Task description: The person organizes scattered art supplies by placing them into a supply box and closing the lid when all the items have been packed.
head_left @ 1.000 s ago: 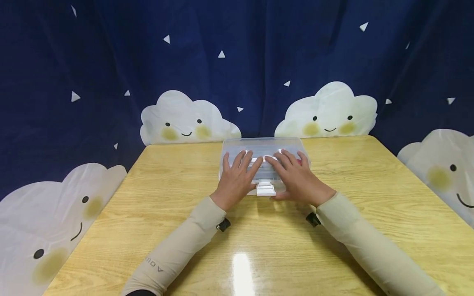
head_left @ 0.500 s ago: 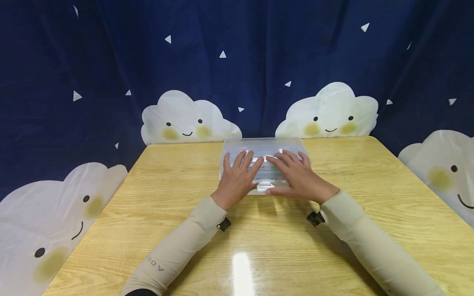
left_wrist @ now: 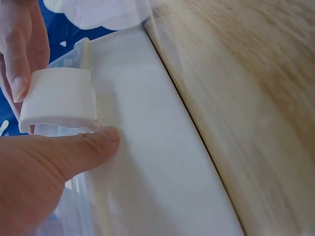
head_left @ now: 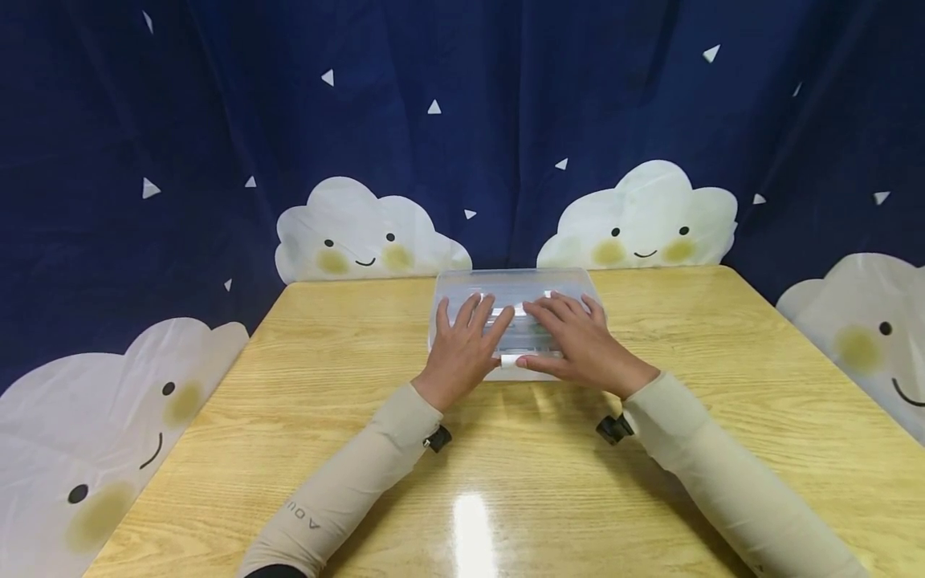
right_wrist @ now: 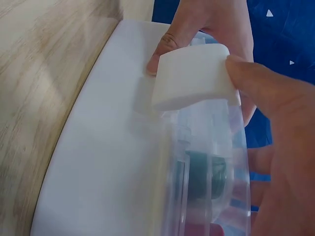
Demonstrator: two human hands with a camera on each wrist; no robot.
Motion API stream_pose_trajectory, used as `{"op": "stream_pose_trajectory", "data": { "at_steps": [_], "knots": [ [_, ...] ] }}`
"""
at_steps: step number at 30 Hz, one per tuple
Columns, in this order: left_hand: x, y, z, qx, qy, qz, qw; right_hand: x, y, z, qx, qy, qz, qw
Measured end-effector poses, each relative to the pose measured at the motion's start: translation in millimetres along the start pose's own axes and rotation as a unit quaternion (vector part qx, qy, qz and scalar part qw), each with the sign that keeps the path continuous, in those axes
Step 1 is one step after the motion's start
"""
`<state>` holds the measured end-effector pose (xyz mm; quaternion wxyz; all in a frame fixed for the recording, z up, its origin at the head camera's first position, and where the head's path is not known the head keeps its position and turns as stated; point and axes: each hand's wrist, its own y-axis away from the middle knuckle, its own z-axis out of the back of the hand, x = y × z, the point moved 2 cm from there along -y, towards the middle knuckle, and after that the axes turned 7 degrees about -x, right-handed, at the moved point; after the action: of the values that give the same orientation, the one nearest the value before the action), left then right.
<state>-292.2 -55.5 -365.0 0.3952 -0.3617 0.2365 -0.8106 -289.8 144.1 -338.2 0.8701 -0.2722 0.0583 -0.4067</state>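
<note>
A clear plastic storage box (head_left: 513,281) with a lid lies at the table's far edge. The white latch (right_wrist: 194,76) on its front side stands lifted away from the wall in both wrist views. My left hand (head_left: 458,353) rests spread fingers on the lid. Its thumb (left_wrist: 93,147) presses the front wall beside the latch. Over the lid's right half lies my right hand (head_left: 588,353), fingers extended. The tip of its thumb (right_wrist: 256,81) touches the latch's edge. Through the clear wall a green item (right_wrist: 199,174) shows, with a bit of red below it.
The box stands on a wood-grain table (head_left: 347,361). Behind the table hangs a dark blue curtain (head_left: 499,120) with white triangles and smiling clouds. A small black device (head_left: 614,428) hangs under the right wrist, and another black device (head_left: 437,438) is at the left one.
My right thumb has moved up and left from the box's lower front onto the latch, and the latch has swung upward. My left hand and the box have stayed in place.
</note>
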Motion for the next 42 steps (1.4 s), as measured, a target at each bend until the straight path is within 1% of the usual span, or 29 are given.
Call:
{"op": "stream_pose_trajectory", "data": {
  "at_steps": [8,13,20,27,35,42],
  "knots": [
    [0.8,-0.7,-0.2,-0.013,0.001,0.001,0.9999,1,-0.3,-1,-0.021,0.01,-0.008,0.9997],
    [0.8,-1.2,0.8,-0.008,0.01,0.001,0.9999,1,0.4,-3,-0.034,0.016,-0.011,0.9992],
    [0.6,-1.6,1.4,0.007,0.016,0.004,0.9998,4,0.1,-5,-0.066,0.024,-0.016,0.9974],
    [0.9,-1.6,2.1,-0.003,0.012,0.002,0.9999,3,-2.6,-9,-0.083,0.037,-0.031,0.9954],
    [1.0,-1.3,1.5,-0.011,0.008,0.001,0.9999,5,-2.1,-11,-0.107,0.059,-0.02,0.9923],
    [0.4,-1.2,1.4,-0.001,0.005,0.001,1.0,6,-2.2,-12,-0.12,0.061,-0.02,0.9906]
  ]
}}
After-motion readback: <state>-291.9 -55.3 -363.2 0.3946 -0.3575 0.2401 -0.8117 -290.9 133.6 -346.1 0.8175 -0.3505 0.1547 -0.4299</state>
